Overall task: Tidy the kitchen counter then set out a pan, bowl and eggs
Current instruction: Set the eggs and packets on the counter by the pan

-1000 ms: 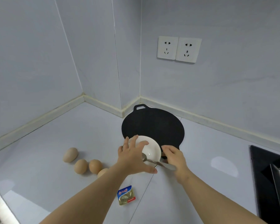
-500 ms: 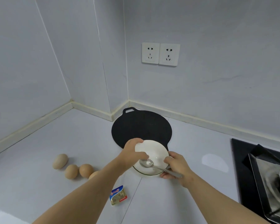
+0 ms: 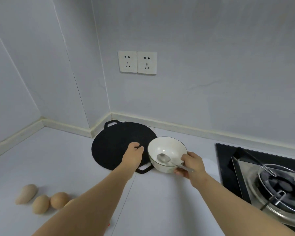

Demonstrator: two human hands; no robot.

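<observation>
Your right hand (image 3: 190,165) pinches the white bowl (image 3: 169,145) and spoon (image 3: 163,157) at the right edge of the black griddle pan (image 3: 112,147), left hand (image 3: 134,155) loosely curled and empty; settle the bowl flat beside it.

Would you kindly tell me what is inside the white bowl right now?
A metal spoon lies in the bowl, scoop on the bottom, handle over the near rim, by the right hand gripping the bowl. No food shows; the spot beneath the scoop is covered.

Even, soft, bluish indoor light; faint shadows, wide-angle bending at edges, slight softness.
</observation>
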